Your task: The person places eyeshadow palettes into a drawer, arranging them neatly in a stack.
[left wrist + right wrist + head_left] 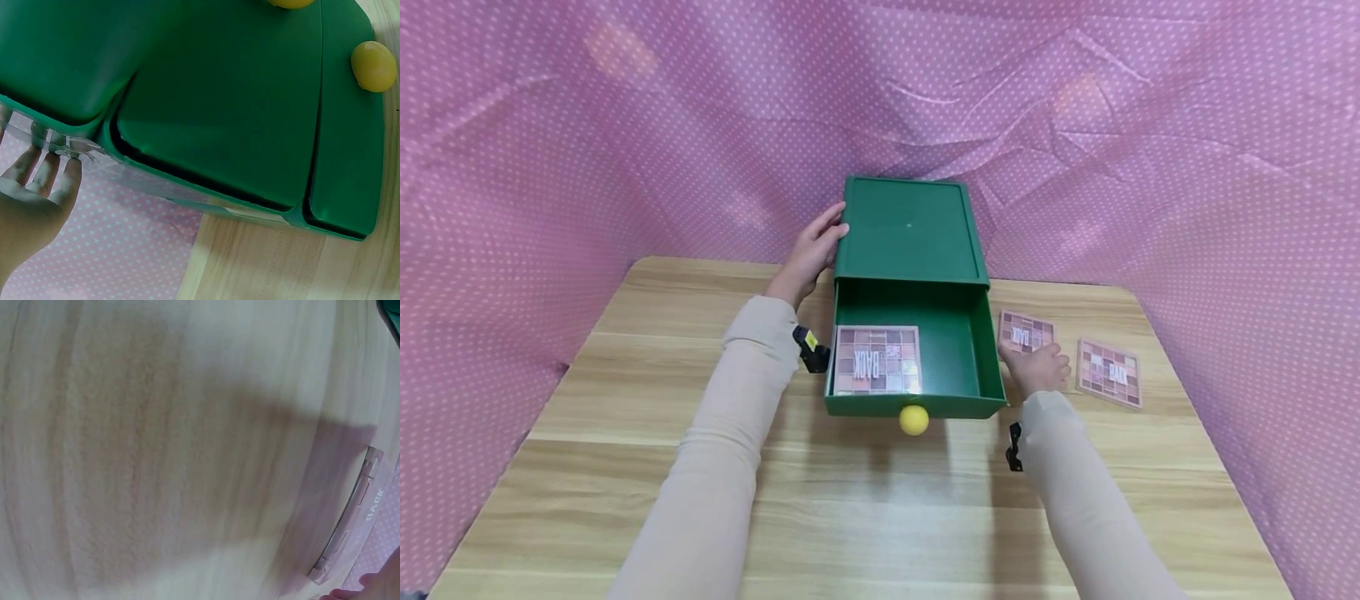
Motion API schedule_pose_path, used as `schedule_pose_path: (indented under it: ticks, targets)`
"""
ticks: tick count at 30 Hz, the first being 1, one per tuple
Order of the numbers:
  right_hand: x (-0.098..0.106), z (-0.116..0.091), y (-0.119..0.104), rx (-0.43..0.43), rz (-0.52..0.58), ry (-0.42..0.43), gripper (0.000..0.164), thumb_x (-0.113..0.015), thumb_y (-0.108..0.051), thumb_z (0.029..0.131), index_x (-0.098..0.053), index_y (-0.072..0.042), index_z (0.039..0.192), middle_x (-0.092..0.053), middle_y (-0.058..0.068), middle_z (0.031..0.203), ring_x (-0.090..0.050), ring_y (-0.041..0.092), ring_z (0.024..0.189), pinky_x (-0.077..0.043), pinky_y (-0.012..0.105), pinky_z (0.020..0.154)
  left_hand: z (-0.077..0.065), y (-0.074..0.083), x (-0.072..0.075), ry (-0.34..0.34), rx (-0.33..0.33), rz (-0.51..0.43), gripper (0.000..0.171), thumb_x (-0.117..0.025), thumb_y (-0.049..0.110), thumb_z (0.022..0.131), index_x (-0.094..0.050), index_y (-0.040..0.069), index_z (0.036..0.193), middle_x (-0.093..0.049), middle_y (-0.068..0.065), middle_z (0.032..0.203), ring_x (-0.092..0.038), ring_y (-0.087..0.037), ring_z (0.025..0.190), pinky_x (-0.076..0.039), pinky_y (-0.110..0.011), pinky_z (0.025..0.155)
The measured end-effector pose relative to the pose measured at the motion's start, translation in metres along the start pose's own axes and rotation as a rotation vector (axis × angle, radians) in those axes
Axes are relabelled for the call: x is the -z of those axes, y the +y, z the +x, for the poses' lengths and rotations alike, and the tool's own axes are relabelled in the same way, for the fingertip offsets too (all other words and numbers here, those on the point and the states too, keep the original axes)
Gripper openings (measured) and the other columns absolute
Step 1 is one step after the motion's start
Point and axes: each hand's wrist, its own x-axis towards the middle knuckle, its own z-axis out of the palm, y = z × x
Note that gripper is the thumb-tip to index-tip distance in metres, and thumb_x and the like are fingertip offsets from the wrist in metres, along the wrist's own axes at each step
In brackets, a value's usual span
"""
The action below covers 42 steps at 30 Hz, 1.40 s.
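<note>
Right hand on the nearest of three "BACK" palettes; left hand on the green drawer box.

Large white "BACK" readable on all three: hand-side palette (1027, 328), outer palette (1108, 372) and drawer palette (877, 360); smaller print too blurred to read. Right hand (1037, 369) is at the near edge of the hand-side palette, thumb spread from the fingers, thumb toward its left corner; can't tell if it's pinched. Outer palette lies on the table (880, 533) just right of that hand. Drawer palette sits in the left part of the pulled-out drawer (951, 350), yellow knob (913, 420) on its front. Left hand (810, 254): fingers extended, tips touching the left side of the green drawer box (910, 225), not wrapped round anything.
</note>
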Motion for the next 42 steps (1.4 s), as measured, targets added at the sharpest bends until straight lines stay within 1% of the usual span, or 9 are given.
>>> schedule_pose_path:
  ticks: [7, 11, 15, 18, 24, 29, 33, 36, 42]
  targets:
    - [0.0051, -0.0066, 0.0003, -0.004, -0.024, -0.074, 0.117, -0.040, -0.078, 0.063, -0.004, 0.009, 0.133, -0.023, 0.034, 0.124, -0.027, 0.044, 0.111, -0.026, 0.053, 0.089, -0.0006, 0.0004, -0.0004, 0.001, -0.001, 0.003, 0.045, -0.048, 0.024, 0.089, -0.037, 0.024, 0.132, -0.033, 0.002, 0.133, -0.047, -0.020, 0.102, -0.043, -0.028, 0.069]
    - [0.0045, -0.0051, 0.0004, 0.001, -0.042, -0.089, 0.116, -0.037, -0.078, 0.064, -0.003, 0.009, 0.133, -0.023, 0.035, 0.123, -0.027, 0.045, 0.110, -0.027, 0.053, 0.088, -0.0003, -0.0001, -0.0005, 0.002, -0.004, 0.005, 0.045, -0.048, 0.024, 0.089, -0.037, 0.024, 0.132, -0.033, 0.002, 0.133, -0.048, -0.019, 0.096, -0.043, -0.027, 0.066]
    - [0.0047, -0.0042, 0.0001, 0.006, -0.076, -0.101, 0.119, -0.032, -0.081, 0.062, -0.001, 0.009, 0.133, -0.023, 0.035, 0.123, -0.029, 0.045, 0.107, -0.029, 0.053, 0.087, 0.0007, 0.0000, -0.0004, 0.001, -0.004, 0.003, 0.044, -0.048, 0.025, 0.089, -0.037, 0.025, 0.132, -0.032, 0.003, 0.133, -0.047, -0.018, 0.095, -0.041, -0.031, 0.070]
    - [0.0065, -0.0059, 0.0003, 0.009, -0.088, -0.106, 0.121, -0.032, -0.082, 0.060, -0.001, 0.010, 0.132, -0.023, 0.035, 0.124, -0.029, 0.045, 0.107, -0.030, 0.052, 0.088, 0.0007, 0.0010, -0.0006, 0.002, -0.004, 0.004, 0.044, -0.048, 0.026, 0.089, -0.037, 0.026, 0.132, -0.032, 0.003, 0.133, -0.048, -0.018, 0.094, -0.041, -0.031, 0.071]
    - [0.0090, -0.0086, 0.0003, -0.001, -0.063, -0.104, 0.118, -0.036, -0.081, 0.061, -0.008, 0.010, 0.131, -0.027, 0.032, 0.122, -0.031, 0.042, 0.105, -0.030, 0.050, 0.088, 0.0007, 0.0016, -0.0003, 0.001, -0.009, 0.004, 0.045, -0.048, 0.025, 0.089, -0.036, 0.025, 0.133, -0.032, 0.002, 0.134, -0.048, -0.018, 0.094, -0.043, -0.026, 0.065]
    - [0.0091, -0.0081, -0.0012, 0.001, -0.058, -0.106, 0.117, -0.036, -0.080, 0.062, -0.008, 0.010, 0.132, -0.026, 0.032, 0.122, -0.031, 0.042, 0.105, -0.030, 0.050, 0.088, 0.0006, 0.0001, 0.0011, 0.005, -0.014, -0.007, 0.044, -0.048, 0.024, 0.089, -0.037, 0.024, 0.132, -0.033, 0.002, 0.133, -0.049, -0.021, 0.098, -0.044, -0.025, 0.066]
    - [0.0067, -0.0089, 0.0001, 0.000, -0.057, -0.101, 0.118, -0.036, -0.080, 0.061, -0.006, 0.009, 0.133, -0.025, 0.031, 0.124, -0.031, 0.042, 0.107, -0.030, 0.050, 0.089, -0.0027, -0.0002, 0.0006, 0.004, -0.031, -0.003, 0.044, -0.051, 0.026, 0.088, -0.040, 0.024, 0.131, -0.035, 0.001, 0.131, -0.050, -0.018, 0.094, -0.042, -0.023, 0.064]
    - [0.0044, -0.0098, 0.0021, -0.002, -0.060, -0.103, 0.120, -0.034, -0.081, 0.060, -0.004, 0.008, 0.133, -0.024, 0.032, 0.125, -0.030, 0.043, 0.108, -0.029, 0.051, 0.089, -0.0057, 0.0005, -0.0008, 0.003, -0.037, 0.004, 0.044, -0.050, 0.026, 0.088, -0.039, 0.024, 0.131, -0.036, 0.001, 0.131, -0.050, -0.015, 0.090, -0.041, -0.024, 0.064]
    - [0.0012, -0.0079, 0.0047, 0.007, -0.072, -0.097, 0.119, -0.033, -0.082, 0.060, -0.007, 0.010, 0.132, -0.027, 0.033, 0.121, -0.032, 0.043, 0.106, -0.030, 0.051, 0.088, -0.0043, -0.0004, -0.0012, 0.006, -0.014, 0.018, 0.044, -0.048, 0.026, 0.089, -0.037, 0.025, 0.132, -0.033, 0.003, 0.133, -0.048, -0.019, 0.096, -0.042, -0.027, 0.067]
